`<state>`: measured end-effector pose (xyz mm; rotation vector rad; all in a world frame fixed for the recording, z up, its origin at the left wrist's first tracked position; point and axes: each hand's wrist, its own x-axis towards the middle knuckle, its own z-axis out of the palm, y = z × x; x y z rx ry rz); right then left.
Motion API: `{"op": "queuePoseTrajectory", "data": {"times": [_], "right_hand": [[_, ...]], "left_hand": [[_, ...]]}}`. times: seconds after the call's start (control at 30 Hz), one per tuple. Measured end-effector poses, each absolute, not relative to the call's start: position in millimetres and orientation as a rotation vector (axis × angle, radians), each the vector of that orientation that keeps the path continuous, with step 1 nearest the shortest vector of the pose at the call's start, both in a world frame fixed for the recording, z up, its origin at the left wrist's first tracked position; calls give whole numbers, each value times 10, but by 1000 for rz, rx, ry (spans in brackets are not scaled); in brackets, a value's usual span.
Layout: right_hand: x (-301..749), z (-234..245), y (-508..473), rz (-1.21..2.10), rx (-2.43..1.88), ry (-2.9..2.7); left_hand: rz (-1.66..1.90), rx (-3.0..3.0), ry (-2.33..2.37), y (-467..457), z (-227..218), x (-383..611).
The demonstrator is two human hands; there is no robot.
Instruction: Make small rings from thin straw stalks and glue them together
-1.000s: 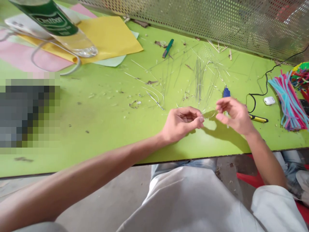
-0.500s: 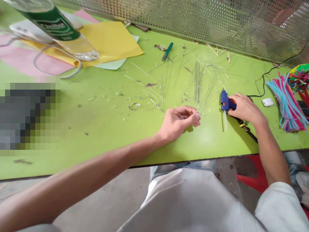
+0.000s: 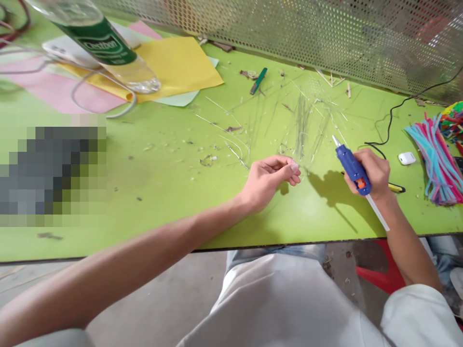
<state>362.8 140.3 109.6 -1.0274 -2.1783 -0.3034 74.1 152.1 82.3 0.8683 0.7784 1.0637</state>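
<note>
My right hand is wrapped round the handle of a blue hot glue gun, raised off the table. Its pale nozzle points up and left, and a translucent glue stick sticks out of its back end. My left hand rests near the table's front edge, thumb and fingertips pinched together; what they hold, if anything, is too small to make out. Just beyond the left fingertips lie several thin metal wires. A yellow-and-black tool handle lies partly hidden behind my right hand.
On the green table, a clear bottle leans over coloured paper at the left. A green cutter lies farther back. Pipe cleaners, a white earphone case and a black cord are right. Perforated metal mesh borders the back.
My right hand has lifted the glue gun off the table, tilting its nozzle up and to the left. My left hand keeps its pinch in nearly the same place.
</note>
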Motion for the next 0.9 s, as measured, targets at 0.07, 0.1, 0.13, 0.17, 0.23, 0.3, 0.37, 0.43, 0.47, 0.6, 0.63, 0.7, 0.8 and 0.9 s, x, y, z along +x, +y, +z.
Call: {"op": "queuePoseTrajectory", "data": {"times": [0.07, 0.1, 0.13, 0.17, 0.23, 0.3, 0.37, 0.43, 0.47, 0.6, 0.63, 0.7, 0.8, 0.9], "right_hand": [[3571, 1031, 1366, -322, -947, -2239], [3540, 1000, 1348, -316, -931, -2262], [3507, 971, 1333, -303, -917, -2280], [3474, 945, 1320, -283, -899, -2295], [3411, 903, 1306, -252, -837, -2316], [3361, 872, 1304, -262, -789, -2321], [3330, 842, 1304, -290, -785, -2301], [3316, 804, 1301, -308, -799, -2277], [3311, 783, 1298, -313, -815, -2275], [3290, 717, 1280, -322, -906, -2292], [3283, 710, 1277, -327, -911, -2296], [3270, 710, 1275, -340, -886, -2296], [3267, 719, 1275, -346, -853, -2295], [3278, 716, 1275, -289, -880, -2297]], "left_hand": [[1057, 812, 778, 1544, 830, 747], [1050, 788, 773, 1553, 832, 751], [1044, 768, 766, 1561, 833, 753], [1038, 755, 757, 1566, 833, 755], [1026, 748, 740, 1570, 829, 755], [1022, 751, 722, 1569, 826, 752], [1018, 747, 709, 1567, 826, 749], [1007, 728, 703, 1565, 831, 750], [1001, 713, 705, 1565, 835, 751], [986, 655, 731, 1557, 845, 757], [980, 648, 730, 1553, 844, 756], [966, 642, 717, 1546, 835, 754], [953, 649, 700, 1540, 818, 748], [949, 650, 707, 1542, 815, 746]]}}
